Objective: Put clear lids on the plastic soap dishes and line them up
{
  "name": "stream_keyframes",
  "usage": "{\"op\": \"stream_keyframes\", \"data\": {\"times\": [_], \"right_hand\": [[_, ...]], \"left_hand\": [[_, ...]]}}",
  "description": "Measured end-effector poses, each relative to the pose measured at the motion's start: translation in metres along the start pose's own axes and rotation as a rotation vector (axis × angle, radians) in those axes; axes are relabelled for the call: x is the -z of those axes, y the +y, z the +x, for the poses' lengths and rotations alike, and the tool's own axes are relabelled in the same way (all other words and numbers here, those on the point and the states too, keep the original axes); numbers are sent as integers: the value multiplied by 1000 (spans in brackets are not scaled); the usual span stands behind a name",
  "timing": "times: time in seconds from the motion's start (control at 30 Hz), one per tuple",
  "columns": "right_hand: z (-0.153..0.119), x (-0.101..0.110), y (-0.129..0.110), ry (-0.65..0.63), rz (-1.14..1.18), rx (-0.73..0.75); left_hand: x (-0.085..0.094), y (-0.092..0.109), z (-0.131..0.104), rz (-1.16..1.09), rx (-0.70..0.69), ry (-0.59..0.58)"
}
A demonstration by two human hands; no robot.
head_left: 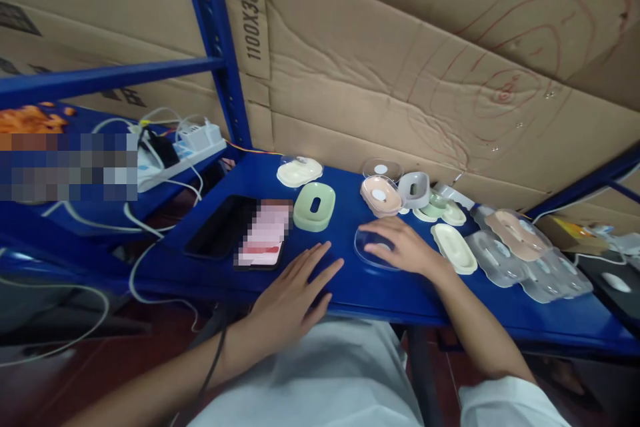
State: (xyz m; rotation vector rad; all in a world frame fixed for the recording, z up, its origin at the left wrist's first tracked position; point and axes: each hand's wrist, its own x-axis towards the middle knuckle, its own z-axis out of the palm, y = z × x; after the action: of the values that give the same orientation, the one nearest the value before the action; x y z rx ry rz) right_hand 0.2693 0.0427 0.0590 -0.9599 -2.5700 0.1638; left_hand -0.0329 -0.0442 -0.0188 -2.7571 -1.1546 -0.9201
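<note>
My left hand [299,290] is held at the front edge of the blue table, fingers stretched out and apart, with nothing in it. Just beyond its fingertips stands a pale green soap dish [326,217] with an oval slot in its base. My right hand [399,243] grips a clear plastic oval tray [367,255] on the table, thumb and fingers over its right side; part of the tray is hidden beneath the hand. Behind that hand are a peach soap dish [370,195] with a white oval in it and a grey slotted dish [421,192].
A lit phone [265,233] lies beside a dark phone-shaped slab [220,225] at left. Cream dishes [299,173] and stacked clear and peach trays [500,260] sit around the back and right. A power strip [183,159] with cables is on the left; cardboard [350,60] walls the back.
</note>
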Motion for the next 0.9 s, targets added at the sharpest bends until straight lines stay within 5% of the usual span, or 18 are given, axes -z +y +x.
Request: {"op": "stream_keyframes", "data": {"times": [0.17, 0.3, 0.47, 0.67, 0.9], "right_hand": [[-3, 3, 50, 155, -298, -168], [-6, -1, 77, 184, -221, -226], [-4, -1, 69, 368, -38, -198], [12, -6, 47, 248, -89, -59], [12, -20, 55, 390, -246, -234]], "left_hand": [[2, 1, 10, 3, 67, -61], [-2, -4, 31, 64, 90, -51], [-13, -7, 49, 77, 106, -83], [-17, -6, 46, 90, 158, -24], [-7, -2, 46, 115, 129, -27]]}}
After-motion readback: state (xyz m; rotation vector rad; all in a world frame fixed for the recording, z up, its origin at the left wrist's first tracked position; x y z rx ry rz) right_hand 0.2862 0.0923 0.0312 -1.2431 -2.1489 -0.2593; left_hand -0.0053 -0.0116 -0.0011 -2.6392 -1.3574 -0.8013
